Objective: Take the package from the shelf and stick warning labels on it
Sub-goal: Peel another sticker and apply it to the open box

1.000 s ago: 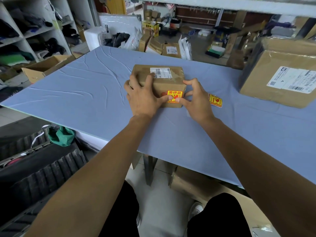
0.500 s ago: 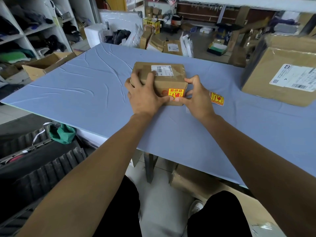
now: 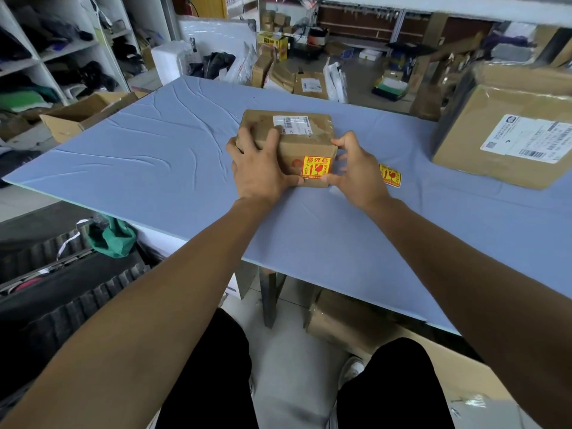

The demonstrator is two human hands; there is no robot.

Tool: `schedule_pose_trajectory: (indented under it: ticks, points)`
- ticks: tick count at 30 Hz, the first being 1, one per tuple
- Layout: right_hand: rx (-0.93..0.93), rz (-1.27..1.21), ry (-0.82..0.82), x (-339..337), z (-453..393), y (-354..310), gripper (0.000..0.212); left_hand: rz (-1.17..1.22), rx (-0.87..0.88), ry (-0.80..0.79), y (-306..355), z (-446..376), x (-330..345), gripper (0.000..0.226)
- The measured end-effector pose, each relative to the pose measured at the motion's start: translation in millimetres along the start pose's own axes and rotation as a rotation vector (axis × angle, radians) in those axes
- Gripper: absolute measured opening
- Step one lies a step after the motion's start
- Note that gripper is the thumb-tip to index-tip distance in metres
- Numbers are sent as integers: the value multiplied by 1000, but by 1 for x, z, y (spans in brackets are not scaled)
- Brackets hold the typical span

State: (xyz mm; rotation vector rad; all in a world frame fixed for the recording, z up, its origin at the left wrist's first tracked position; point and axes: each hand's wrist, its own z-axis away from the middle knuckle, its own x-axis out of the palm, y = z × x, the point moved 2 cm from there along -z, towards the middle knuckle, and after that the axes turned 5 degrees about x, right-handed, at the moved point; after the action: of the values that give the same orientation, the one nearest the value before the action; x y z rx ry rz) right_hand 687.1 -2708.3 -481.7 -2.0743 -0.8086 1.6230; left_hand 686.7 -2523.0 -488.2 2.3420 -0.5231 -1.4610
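Since 1 second earlier, little had shifted: the package [image 3: 288, 144] was kept on the blue table [image 3: 154, 156], long axis crosswise, clasped by the left hand [image 3: 258, 168] and right hand [image 3: 356, 174]. 1 warning label [image 3: 316, 167] was stuck on; the spare label [image 3: 390, 175] lay nearer the right.

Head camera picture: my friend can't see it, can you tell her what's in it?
Two bare hands, left hand and right hand, hold a small box on a blue table. A yellow label is stuck on the box's near side, another label lies on the table to its right, and a big box sits far right.
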Motion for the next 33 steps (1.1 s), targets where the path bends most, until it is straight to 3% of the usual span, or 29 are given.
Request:
schedule_pose_trajectory:
  ticks: [4,7,8,10,12,13,19,23,30,33]
  points:
    - [-13,113,-6,-18,16,12,73,-126,41,16,7,14,-8,104]
    - [24,146,-45,-14,37,31,63,-227,233,131,22,41,-12,79]
    - [-2,188,-81,-9,42,35,53,-186,275,85,29,50,-10,65]
    - [-38,231,-89,-2,50,37,35,-34,287,-172,44,65,2,47]
    - [-18,189,-24,-4,56,32,25,-15,307,-353,54,75,15,48]
    - [4,155,11,-5,62,30,22,-12,305,-371,56,76,20,48]
    - [133,-146,82,-19,99,32,10,174,292,-355,79,83,25,16]
    - [170,-163,154,-23,107,33,24,305,189,-282,77,90,27,14]
    - [131,-72,6,-20,113,26,17,393,191,-241,71,91,21,12]
    - [134,-106,-33,-21,113,25,31,434,139,-232,69,90,23,9]
